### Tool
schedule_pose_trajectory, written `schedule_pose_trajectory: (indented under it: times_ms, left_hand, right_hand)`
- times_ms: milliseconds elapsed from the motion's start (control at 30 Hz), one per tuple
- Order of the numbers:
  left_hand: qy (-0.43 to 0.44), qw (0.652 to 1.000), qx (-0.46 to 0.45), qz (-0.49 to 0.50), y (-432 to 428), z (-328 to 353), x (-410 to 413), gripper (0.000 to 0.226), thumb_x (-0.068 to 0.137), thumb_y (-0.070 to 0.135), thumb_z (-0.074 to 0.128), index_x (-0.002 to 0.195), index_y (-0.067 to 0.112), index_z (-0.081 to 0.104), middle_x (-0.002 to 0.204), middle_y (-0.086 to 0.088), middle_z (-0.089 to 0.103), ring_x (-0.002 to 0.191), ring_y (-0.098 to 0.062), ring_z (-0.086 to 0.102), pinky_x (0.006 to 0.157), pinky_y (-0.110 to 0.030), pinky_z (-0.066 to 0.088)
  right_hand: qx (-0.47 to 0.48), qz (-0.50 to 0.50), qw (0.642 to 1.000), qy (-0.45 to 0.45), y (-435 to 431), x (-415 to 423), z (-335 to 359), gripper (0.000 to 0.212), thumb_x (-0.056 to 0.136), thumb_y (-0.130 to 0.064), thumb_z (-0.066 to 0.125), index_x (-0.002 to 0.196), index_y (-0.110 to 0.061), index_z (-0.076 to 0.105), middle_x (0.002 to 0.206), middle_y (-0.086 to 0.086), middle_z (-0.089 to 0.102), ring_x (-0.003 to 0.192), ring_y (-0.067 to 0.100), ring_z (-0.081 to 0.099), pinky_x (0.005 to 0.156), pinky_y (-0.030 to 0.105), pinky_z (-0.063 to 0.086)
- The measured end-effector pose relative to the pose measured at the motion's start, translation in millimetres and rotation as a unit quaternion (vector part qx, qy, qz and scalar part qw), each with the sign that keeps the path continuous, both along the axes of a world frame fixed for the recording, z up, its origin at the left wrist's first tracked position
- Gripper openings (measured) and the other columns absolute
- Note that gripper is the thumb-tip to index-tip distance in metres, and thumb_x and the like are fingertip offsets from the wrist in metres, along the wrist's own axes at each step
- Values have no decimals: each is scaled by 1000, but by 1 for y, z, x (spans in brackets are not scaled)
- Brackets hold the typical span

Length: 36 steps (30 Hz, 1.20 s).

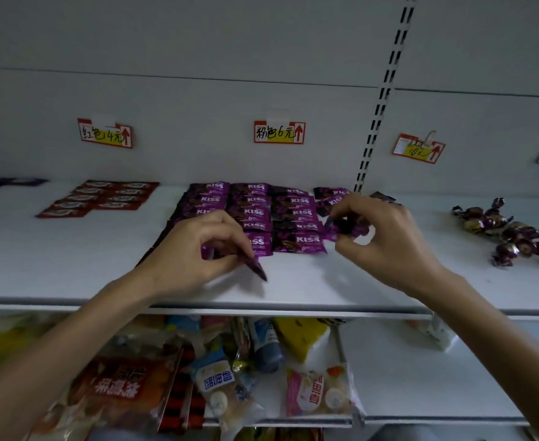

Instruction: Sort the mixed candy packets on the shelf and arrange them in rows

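The purple packets [255, 214] laid in rows on the shelf [70, 268] read "KISS", some with a small "CHOCO" above it. On the back wall, one price tag [105, 133] reads "红色 4元", the middle tag [279, 132] "粉色 6元", and a tilted tag [418, 148] farther right "10元"; its smaller print is unreadable. Bags [118, 386] on the lower shelf carry blurred Chinese characters.

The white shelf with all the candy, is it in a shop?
Probably a small shop. Handwritten red-and-yellow price tags are stuck to the back wall, purple Kiss candy packets lie in rows on the white metal shelf, and bagged snacks fill the shelf below.
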<state>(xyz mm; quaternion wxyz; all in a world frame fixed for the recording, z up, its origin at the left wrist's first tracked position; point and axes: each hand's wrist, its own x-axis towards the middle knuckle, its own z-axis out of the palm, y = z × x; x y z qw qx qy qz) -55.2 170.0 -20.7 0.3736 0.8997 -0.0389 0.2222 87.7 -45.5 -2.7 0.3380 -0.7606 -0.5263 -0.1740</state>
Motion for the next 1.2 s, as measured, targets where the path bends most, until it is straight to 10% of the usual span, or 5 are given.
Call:
schedule_pose_trajectory:
  times_ms: [200,367,767,1200]
  left_hand:
    - [62,996,-18,-56,14,-5,-7,28,64,31,47,77,31,72,97,13,65,98,-9,61,82,-17,48]
    - [55,984,171,13,13,-13,-7,30,71,62,53,88,38,62,94,26,60,97,7,51,81,-10,39]
    - [49,980,191,24,13,-15,-6,25,76,28,57,97,25,70,101,20,60,102,4,51,87,-6,35]
    - [41,981,186,21,13,-15,-2,36,75,51,48,95,29,69,102,20,59,100,4,51,87,-14,39]
  right_hand:
    - [-146,48,988,-28,10,-13,-11,20,78,-16,65,96,-15,72,82,-8,57,67,-3,49,65,9,43]
    - [-237,55,968,59,20,-14,-9,55,70,-66,55,106,-26,68,97,-10,61,79,0,54,66,14,44]
    - [-160,30,986,36,20,-1,-25,20,81,-34,68,98,-23,72,91,-8,61,73,-4,50,65,3,35]
    - [-161,28,986,21,26,4,-26,23,84,-33,65,103,-22,71,95,-7,61,77,-3,50,66,4,35]
